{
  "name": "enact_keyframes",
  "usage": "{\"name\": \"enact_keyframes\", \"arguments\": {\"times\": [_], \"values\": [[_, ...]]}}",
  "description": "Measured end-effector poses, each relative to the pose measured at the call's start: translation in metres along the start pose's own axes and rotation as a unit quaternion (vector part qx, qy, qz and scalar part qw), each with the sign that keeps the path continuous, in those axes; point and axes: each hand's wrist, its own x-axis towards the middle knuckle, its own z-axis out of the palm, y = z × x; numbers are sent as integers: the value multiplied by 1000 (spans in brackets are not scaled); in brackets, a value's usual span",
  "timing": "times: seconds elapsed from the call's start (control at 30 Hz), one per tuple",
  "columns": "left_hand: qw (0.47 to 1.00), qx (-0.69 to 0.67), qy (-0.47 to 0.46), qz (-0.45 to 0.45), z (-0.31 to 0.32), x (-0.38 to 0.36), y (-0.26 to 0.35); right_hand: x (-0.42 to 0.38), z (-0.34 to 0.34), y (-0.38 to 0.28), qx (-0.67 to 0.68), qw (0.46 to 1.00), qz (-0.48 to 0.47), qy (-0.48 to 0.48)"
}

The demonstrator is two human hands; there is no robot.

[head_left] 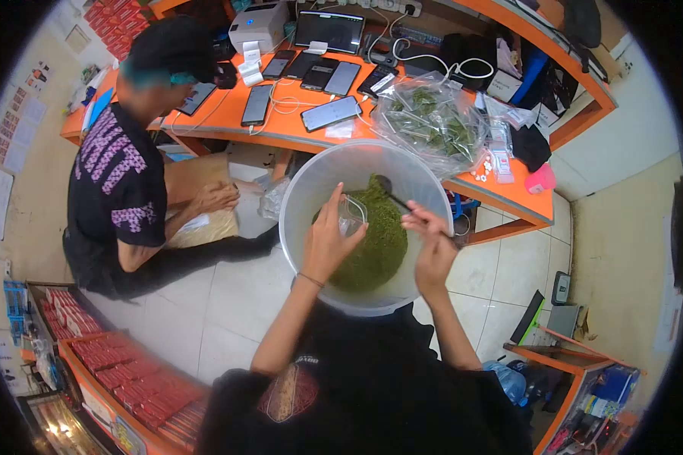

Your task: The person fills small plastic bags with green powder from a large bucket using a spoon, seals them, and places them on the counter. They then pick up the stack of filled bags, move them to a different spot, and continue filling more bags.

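A large translucent plastic tub [300, 199] stands before me, holding a heap of green, finely chopped material [376, 262]. Over the tub's left side, my left hand [325, 241] pinches a small clear plastic bag [349, 220] with its mouth spread apart. My right hand [432, 256] grips the handle of a dark spoon [397, 199] from the right. The spoon's bowl points up toward the far side of the tub, with a clump of green material beside it. Whether the bag has anything in it is hard to make out.
An orange desk [228, 110] carries several phones [256, 105], a printer [258, 26] and a big bag of filled green packets [432, 121]. On the left, another person [121, 174] sits on the floor by a brown package [205, 182]. Red packets [136, 371] fill a lower-left rack.
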Motion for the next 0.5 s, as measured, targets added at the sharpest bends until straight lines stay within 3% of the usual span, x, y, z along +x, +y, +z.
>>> {"name": "enact_keyframes", "arguments": {"times": [0.1,0.17,0.33,0.4,0.43,0.47,0.5], "values": [[999,-34,12,10,2,7,2,-10,5,-3,-5,995,-63,-80],[999,-34,16,13,3,9,2,-14,3,-7,-96,973,-148,-146],[998,-50,26,-5,0,8,6,-17,-8,-1,-70,975,-174,-122],[994,-92,57,32,-4,6,9,-16,-8,1,-111,973,-200,-35],[994,-92,58,33,-4,7,7,-14,-14,5,-110,973,-201,-35],[992,-94,64,44,-3,6,4,-12,-24,13,-276,937,-70,-204],[991,-97,72,53,-4,5,4,-12,-32,23,-422,830,66,-360]]}}
